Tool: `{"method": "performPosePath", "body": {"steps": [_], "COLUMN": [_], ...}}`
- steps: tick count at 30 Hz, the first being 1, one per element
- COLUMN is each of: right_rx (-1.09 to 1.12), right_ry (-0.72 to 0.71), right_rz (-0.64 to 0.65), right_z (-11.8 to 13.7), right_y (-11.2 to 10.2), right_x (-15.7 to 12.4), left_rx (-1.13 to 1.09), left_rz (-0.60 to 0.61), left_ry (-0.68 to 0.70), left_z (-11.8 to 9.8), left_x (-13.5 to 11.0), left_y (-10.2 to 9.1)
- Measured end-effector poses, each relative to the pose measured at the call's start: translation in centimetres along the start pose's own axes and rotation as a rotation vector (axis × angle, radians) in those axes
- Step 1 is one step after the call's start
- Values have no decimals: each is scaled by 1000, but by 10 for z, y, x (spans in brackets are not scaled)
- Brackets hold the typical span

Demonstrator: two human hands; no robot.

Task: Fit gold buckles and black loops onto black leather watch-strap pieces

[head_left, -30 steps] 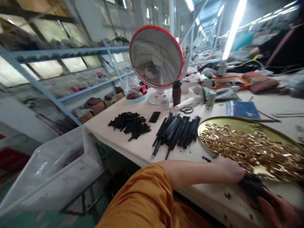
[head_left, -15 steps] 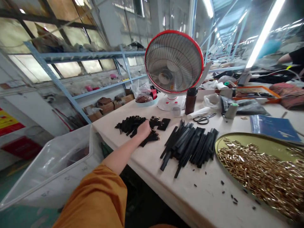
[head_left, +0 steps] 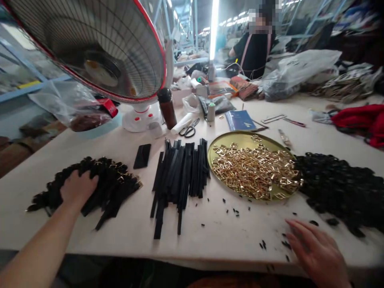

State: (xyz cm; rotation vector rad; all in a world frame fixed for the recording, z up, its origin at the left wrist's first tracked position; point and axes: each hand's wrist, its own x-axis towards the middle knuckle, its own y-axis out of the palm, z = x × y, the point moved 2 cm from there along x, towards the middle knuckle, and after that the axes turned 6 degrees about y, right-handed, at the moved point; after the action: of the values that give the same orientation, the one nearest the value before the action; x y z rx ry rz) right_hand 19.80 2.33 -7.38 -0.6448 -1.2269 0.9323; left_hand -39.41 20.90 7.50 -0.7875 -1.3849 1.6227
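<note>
My left hand (head_left: 78, 187) rests on a heap of short black strap pieces with gold buckles (head_left: 102, 186) at the left of the table, fingers curled into the heap. My right hand (head_left: 318, 250) lies flat on the tabletop near the front edge, fingers spread, holding nothing. A bundle of long black straps (head_left: 180, 176) lies in the middle. To their right stands a round gold tray (head_left: 240, 140) filled with gold buckles (head_left: 255, 170). A large heap of black pieces (head_left: 339, 188) lies right of the tray, just beyond my right hand.
A red-rimmed fan-shaped heater (head_left: 99, 48) stands at the back left, with a dark bottle (head_left: 167, 108), scissors (head_left: 188, 130) and a blue booklet (head_left: 240, 119) near it. Small black scraps (head_left: 237, 210) dot the table. Another person (head_left: 255, 48) sits at the far end. Red cloth (head_left: 363, 120) lies at the right.
The view has swung right and closer to the table. My left hand stays on the small black heap. My right hand has come into view, flat on the table.
</note>
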Motion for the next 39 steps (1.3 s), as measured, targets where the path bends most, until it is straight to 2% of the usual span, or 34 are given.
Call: {"method": "performPosePath", "body": {"steps": [2,3,4,6,7,9,10,11,12,15,19,26,30,33,36,39], "right_rx": [-30,-36,-41,-49,-51,-50,-52,-55,-59,-77,-94,-109,-98,-89,-64,-31], "right_ry": [-50,-61,-69,-76,-75,-67,-58,-51,-47,-52,-69,-70,-27,1,5,13], "right_rz": [-17,-26,-28,-28,-30,-37,-43,-51,-56,-70,-76,-67,-55,-63,-78,-88], "right_z": [2,2,2,0,-1,-2,-3,-3,-3,-2,-1,0,4,6,8,8], "right_y": [0,-1,-2,-3,-3,-2,-2,-1,0,2,3,6,5,3,2,1], "right_x": [2,3,2,0,-1,-3,-3,-3,-3,-2,0,2,4,5,6,6], "left_rx": [-30,-81,-145,-168,-224,-299,-304,-288,-284,-280,-290,-323,-365,-458,-626,-840], "left_rz": [-279,-395,-452,-431,-398,-263,-183,-103,-75,-29,29,142,186,212,233,257], "left_ry": [171,326,473,641,767,976,1026,1055,1071,1063,967,855,761,711,686,661], "left_z": [-18,-35,-56,-108,-137,-192,-215,-235,-251,-281,-296,-292,-297,-298,-289,-277], "left_x": [2,-3,-11,-31,-43,-64,-73,-79,-84,-91,-89,-79,-71,-62,-59,-79], "left_y": [-5,-8,-10,-11,-12,-12,-12,-11,-10,-5,5,11,9,1,-16,-36]}}
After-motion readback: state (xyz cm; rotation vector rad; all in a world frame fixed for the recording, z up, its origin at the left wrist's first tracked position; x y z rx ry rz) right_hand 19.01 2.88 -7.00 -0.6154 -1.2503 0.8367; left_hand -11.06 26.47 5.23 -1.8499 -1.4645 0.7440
